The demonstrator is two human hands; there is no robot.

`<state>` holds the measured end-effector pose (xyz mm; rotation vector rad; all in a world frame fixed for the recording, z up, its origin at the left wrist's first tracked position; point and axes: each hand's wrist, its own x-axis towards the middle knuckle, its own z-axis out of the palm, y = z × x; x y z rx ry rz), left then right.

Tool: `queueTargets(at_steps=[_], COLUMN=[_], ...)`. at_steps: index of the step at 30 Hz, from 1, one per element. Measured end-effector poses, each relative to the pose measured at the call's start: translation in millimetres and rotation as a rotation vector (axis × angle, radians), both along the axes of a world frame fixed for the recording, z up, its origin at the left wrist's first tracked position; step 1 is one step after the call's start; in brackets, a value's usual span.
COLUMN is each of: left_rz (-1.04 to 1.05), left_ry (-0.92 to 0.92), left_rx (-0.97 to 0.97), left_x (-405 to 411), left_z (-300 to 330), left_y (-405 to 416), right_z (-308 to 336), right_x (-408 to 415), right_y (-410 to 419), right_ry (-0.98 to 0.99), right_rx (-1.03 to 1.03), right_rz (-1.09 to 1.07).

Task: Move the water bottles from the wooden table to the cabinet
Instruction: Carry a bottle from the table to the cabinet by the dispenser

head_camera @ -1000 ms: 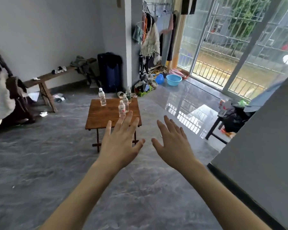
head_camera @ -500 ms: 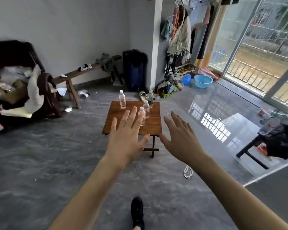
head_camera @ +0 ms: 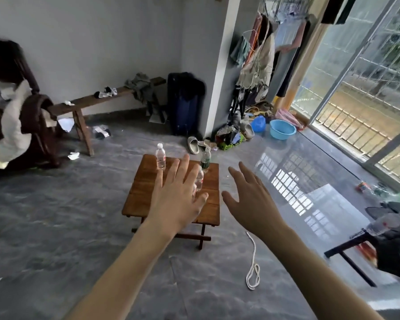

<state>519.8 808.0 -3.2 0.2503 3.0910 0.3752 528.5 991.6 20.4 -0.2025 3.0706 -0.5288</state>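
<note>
A small wooden folding table (head_camera: 146,195) stands on the grey floor ahead. On it stand several clear water bottles: one at the far left corner (head_camera: 160,156), one with a dark label at the far right (head_camera: 205,159), and one with a red label (head_camera: 199,179) partly hidden behind my left hand. My left hand (head_camera: 178,195) is stretched out over the table with its fingers spread, holding nothing. My right hand (head_camera: 249,199) is held out to the right of the table, fingers straight, also holding nothing. No cabinet is in sight.
A white cord (head_camera: 253,264) lies on the floor right of the table. A black stool with dark bags (head_camera: 346,250) stands at the right. A long wooden bench (head_camera: 97,102), a cluttered chair (head_camera: 21,125), a dark suitcase (head_camera: 185,105) and a blue basin (head_camera: 282,129) line the back.
The view has moved closer to the table and turned left. The grey surface at the right edge has dropped out of sight. Both hands stay stretched out and hold nothing.
</note>
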Motion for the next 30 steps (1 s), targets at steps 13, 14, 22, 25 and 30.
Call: queueTargets(at_steps=[13, 14, 22, 25, 30], left_rz=[0.054, 0.068, 0.150, 0.186, 0.206], left_ry=[-0.096, -0.106, -0.218, -0.269, -0.333], left_rx=[-0.038, -0.044, -0.076, -0.076, -0.065], left_x=[-165.3, -177.6, -229.0, -236.9, -252.5], left_z=[-37.6, -40.3, -83.0, -105.3, -147.4], left_y=[51.4, 55.1, 63.3, 58.0, 45.2], right_z=[-47.9, -52.4, -107.4, -134.5, -188.7], right_x=[-187.7, -202.8, -279.8, -289.8, -305.9], right_y=[54.2, 59.3, 73.4, 68.6, 55.0], right_ry=[-0.040, -0.047, -0.144, -0.194, -0.295], right_rx=[-0.105, -0.111, -0.142, -0.170, -0.149], right_rz=[0.061, 0.070, 0.161, 0.186, 0.183])
